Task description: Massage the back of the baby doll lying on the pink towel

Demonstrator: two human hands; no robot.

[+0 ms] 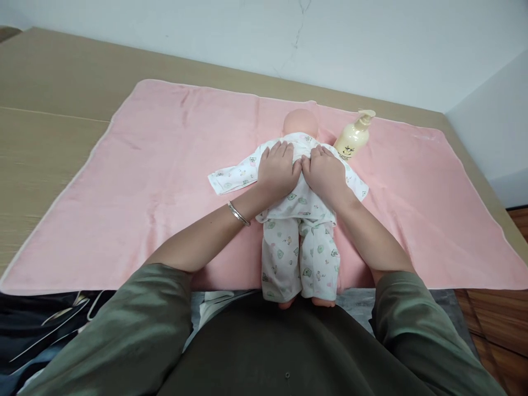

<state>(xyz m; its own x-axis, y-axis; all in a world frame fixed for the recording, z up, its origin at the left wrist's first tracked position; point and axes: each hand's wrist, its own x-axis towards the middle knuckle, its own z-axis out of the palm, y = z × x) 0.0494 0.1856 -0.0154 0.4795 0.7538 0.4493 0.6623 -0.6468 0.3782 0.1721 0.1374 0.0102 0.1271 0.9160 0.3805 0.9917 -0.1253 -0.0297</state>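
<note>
A baby doll in a white printed top and trousers lies face down, its head away from me and its feet at the near edge. My left hand rests flat on the left side of its upper back, fingers pointing toward the head. On the right side of the back lies my right hand, also laid out flat, its thumb close to the left thumb. Neither hand grips anything. A pale yellow pump bottle lies tilted beside the doll's right shoulder area, apart from my fingers.
Under the doll a pink blanket covers much of the wooden table. A white wall stands behind the table. Dark items are below the table's near edge at left.
</note>
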